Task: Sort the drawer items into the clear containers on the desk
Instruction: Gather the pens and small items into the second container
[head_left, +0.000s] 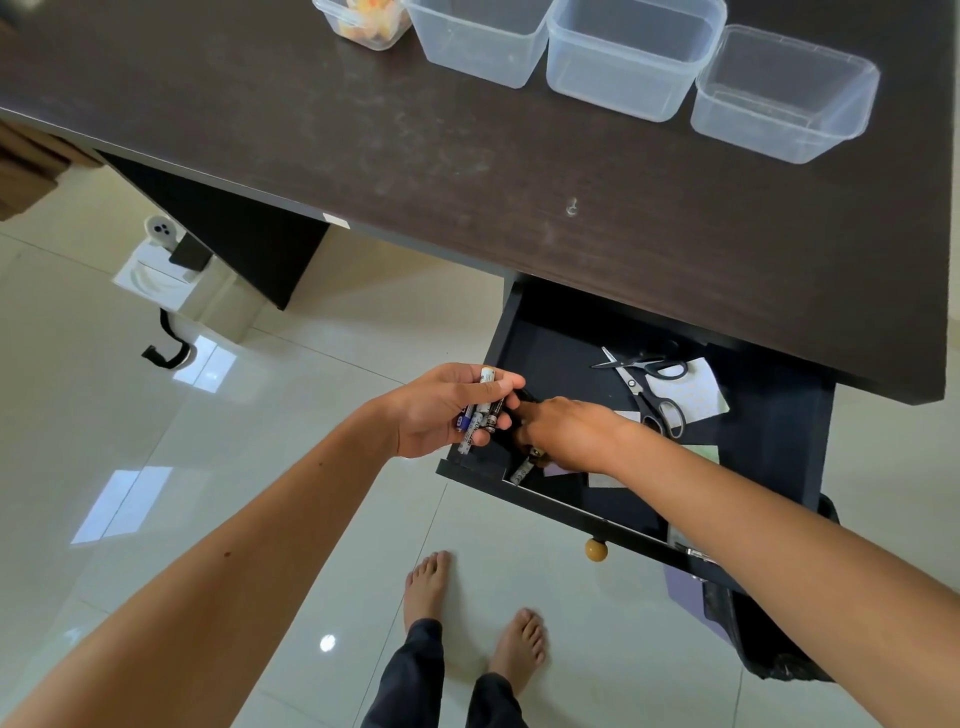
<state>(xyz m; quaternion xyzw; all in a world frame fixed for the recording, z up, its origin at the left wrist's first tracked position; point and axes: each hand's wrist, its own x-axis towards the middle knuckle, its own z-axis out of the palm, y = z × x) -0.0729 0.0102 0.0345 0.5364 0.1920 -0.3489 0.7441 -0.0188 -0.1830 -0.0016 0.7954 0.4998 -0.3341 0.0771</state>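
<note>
My left hand (441, 410) grips a bundle of several batteries (480, 413) just outside the left wall of the open black drawer (566, 501). My right hand (566, 431) reaches down into the drawer's front left corner, fingers curled over small items; what they hold is hidden. A loose battery (521, 472) lies by the drawer's front wall, just below that hand. Two pairs of scissors (649, 387) and paper notes (691, 389) lie further back in the drawer. Three empty clear containers (631, 57) and one with orange items (363, 23) stand on the dark desk (363, 156).
The drawer front carries a round wooden knob (596, 550). A black bin with a bag (769, 623) stands under the drawer at the right. My bare feet (467, 613) stand on the glossy tile floor. A white device and black cable (161, 270) lie at the left under the desk.
</note>
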